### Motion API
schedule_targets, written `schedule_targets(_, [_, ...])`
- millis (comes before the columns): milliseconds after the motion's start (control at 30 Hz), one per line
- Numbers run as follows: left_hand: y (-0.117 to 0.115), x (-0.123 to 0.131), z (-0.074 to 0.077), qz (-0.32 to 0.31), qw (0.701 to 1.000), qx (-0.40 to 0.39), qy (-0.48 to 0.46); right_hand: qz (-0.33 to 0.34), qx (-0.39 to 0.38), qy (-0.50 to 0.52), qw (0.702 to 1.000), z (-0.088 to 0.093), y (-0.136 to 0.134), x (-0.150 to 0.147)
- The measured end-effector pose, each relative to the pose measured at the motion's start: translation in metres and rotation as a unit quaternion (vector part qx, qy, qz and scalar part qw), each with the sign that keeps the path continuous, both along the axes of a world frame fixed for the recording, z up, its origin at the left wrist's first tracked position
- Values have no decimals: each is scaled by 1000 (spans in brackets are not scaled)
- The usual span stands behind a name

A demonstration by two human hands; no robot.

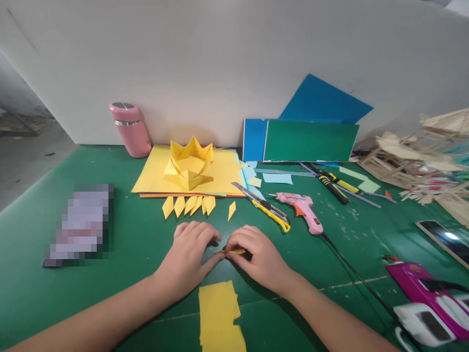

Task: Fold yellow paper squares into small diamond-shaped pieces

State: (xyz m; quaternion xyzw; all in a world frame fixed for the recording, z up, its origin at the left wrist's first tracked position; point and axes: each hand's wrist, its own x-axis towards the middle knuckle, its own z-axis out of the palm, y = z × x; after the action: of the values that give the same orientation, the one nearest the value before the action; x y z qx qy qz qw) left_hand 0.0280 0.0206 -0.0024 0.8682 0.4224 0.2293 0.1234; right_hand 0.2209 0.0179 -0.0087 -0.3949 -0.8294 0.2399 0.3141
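Between my hands is a small piece of yellow paper (239, 251), seen nearly edge-on. My right hand (258, 252) pinches it between thumb and fingers. The thumb of my left hand (194, 249) touches its left end, with the fingers curled above and a gap under them. Yellow diamond-shaped pieces (179, 206) lie in a row beyond my hands, and a single one (232, 210) lies apart to their right. Nearer my body are yellow paper pieces (219, 313). Behind the row, a folded yellow paper ring with points (190, 164) stands on stacked yellow sheets (227, 171).
A yellow utility knife (269, 212) and pink glue gun (302, 208) lie right of centre, the gun's cord running to a power strip (421, 293). Pliers (331, 188), a phone (445, 239) and wooden models (403, 161) are farther right. A pink flask (132, 131) stands back left.
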Motion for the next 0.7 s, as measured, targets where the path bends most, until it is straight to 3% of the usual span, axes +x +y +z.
schedule_targets(133, [3, 0, 1, -13, 999, -24, -19, -21, -34, 46, 998, 0, -3, -2])
schedule_targets(267, [5, 2, 4, -13, 983, -134, -125, -68, -117, 142, 981, 5, -7, -6])
schedule_targets(333, [5, 5, 6, 7, 956, -213, -200, -74, -168, 190, 965, 8, -8, -8])
schedule_targets(500, [2, 12, 7, 57, 840, -427, -329, -86, -244, 246, 934, 9, -8, -11])
schedule_targets(700, [2, 15, 11, 73, 814, -460, -346, -83, -277, 265, 920, 7, -7, -11])
